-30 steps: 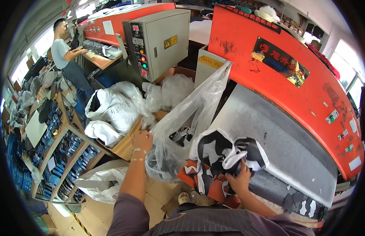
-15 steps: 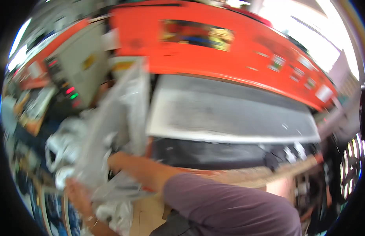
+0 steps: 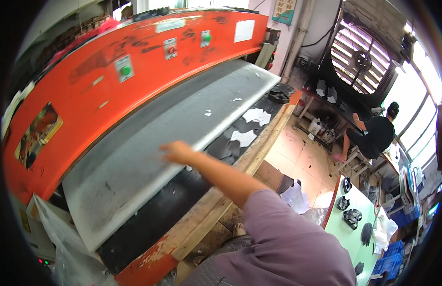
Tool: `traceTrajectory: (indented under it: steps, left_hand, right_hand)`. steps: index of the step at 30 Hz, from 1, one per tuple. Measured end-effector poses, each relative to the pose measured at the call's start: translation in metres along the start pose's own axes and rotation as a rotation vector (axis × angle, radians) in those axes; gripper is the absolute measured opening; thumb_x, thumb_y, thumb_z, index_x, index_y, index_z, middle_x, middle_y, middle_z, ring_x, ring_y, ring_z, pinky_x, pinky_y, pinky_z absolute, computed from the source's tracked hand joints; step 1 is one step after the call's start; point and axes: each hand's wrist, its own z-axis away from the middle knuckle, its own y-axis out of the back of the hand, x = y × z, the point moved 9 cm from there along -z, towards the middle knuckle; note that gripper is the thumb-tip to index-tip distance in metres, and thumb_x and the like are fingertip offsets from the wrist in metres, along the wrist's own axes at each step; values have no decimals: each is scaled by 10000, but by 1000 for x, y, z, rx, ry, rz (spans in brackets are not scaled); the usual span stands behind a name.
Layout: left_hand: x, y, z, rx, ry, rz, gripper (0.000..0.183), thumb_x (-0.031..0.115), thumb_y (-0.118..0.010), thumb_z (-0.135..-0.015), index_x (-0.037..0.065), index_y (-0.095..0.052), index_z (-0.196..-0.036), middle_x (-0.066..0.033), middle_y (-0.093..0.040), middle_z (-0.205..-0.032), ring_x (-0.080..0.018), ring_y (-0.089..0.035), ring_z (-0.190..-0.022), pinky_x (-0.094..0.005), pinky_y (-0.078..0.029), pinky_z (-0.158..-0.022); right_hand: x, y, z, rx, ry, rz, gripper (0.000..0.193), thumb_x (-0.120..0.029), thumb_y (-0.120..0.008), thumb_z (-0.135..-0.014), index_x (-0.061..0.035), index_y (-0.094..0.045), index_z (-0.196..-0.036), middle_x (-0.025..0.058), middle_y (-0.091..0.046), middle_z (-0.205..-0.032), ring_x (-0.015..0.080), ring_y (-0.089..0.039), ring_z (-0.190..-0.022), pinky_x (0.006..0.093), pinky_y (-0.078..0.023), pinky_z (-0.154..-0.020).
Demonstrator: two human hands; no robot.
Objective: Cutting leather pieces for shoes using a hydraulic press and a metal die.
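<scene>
My right hand (image 3: pixel 179 153) reaches out over the wide grey machine bed (image 3: pixel 135 157), close to its whitish front edge. The fingers are smeared by motion but look stretched out, with nothing visible in them. I cannot tell whether they touch the bed. On the black ledge (image 3: pixel 159 205) in front of the bed lie white cut pieces (image 3: pixel 257 116) and dark flat pieces (image 3: pixel 223 148), right of my hand. A black shaped piece (image 3: pixel 279 97) sits at the ledge's far end. My left hand is out of view.
An orange machine housing (image 3: pixel 149 52) with round buttons rises behind the bed. A wooden rail (image 3: pixel 202 224) edges the front. Clear plastic sheeting (image 3: pixel 68 248) hangs at lower left. At right stand a pale green table (image 3: pixel 333 238) with black pieces and a seated person (image 3: pixel 375 136).
The view has swung to the right. My right hand has left the plastic sheeting and is now over the grey bed. My left hand has gone out of view.
</scene>
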Motion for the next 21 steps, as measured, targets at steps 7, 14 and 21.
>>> traceTrajectory:
  steps: [7,14,21]
  left_hand:
    - [262,-230,206,-1354,-557,483,1101,348,-827,-611,23,-213,-1466,-267,-169,-1514,-398,-149,-1421,-471,-158,-1143]
    - [356,-333,321,-1595,-671,225,1139,580,-771,-636,120,-188,-1499,-342,-79,-1510,-461,-67,-1422,-505,-105,-1141]
    - [421,-348,368,-1544,-793,186,958,686,-646,-713,254,-283,-1488,-311,-114,-1519,-442,-80,-1427,-519,-100,-1141]
  right_hand:
    - [349,248,129,382,-762,168,857,-625,-651,-754,-30,-463,-1341,254,-544,-1276,374,-532,-1189,443,-423,-993]
    - [400,241,135,126,-915,241,969,-805,-411,-767,-154,-308,-1477,219,-282,-1502,402,-186,-1418,601,-128,-1117]
    - [294,173,126,-175,-693,260,791,-775,-303,-838,-281,-371,-1451,179,-147,-1559,431,-77,-1432,710,-45,-1059]
